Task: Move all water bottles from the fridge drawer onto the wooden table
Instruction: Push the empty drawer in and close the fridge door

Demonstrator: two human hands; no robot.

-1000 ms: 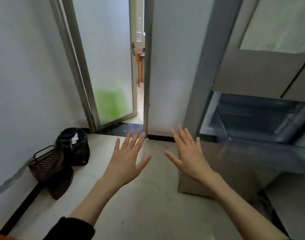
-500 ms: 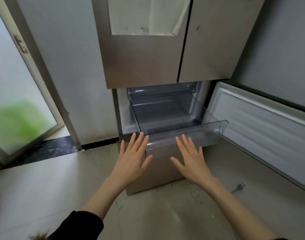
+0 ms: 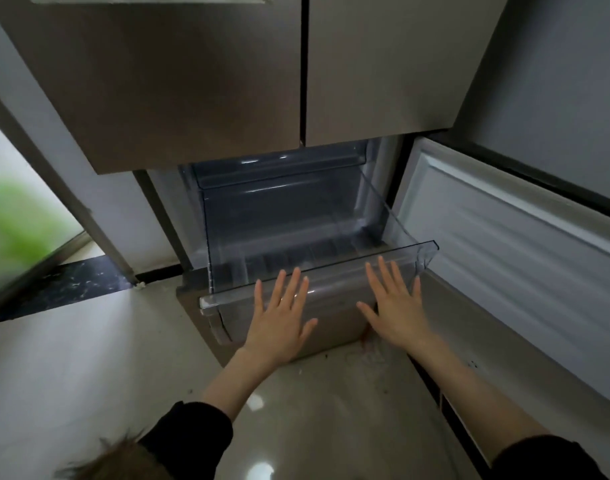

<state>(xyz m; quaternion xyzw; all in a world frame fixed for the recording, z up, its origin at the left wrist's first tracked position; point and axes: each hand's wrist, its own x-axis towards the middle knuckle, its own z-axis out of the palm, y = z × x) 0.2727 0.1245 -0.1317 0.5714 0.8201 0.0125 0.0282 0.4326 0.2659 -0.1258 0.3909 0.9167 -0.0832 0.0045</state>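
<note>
A clear plastic fridge drawer [image 3: 334, 268] stands pulled out from the lower part of a steel fridge [image 3: 227, 81]. I see no water bottles inside it; its floor and walls show bare. My left hand [image 3: 279, 320] is spread flat, fingers apart, in front of the drawer's front wall near its left half. My right hand [image 3: 393, 303] is spread the same way at the right half. Neither hand holds anything. Whether the palms touch the drawer front I cannot tell. The wooden table is out of view.
The fridge's lower door [image 3: 511, 258] stands swung open to the right, white lining facing me. A glass door [image 3: 16, 230] with a green blur is at the left, above a dark threshold strip [image 3: 64, 285]. Pale tiled floor [image 3: 89, 375] lies below.
My view swung right from the doorway to the fridge and then moved closer and lower over the open drawer. Both hands stayed spread and now sit at the drawer's front.
</note>
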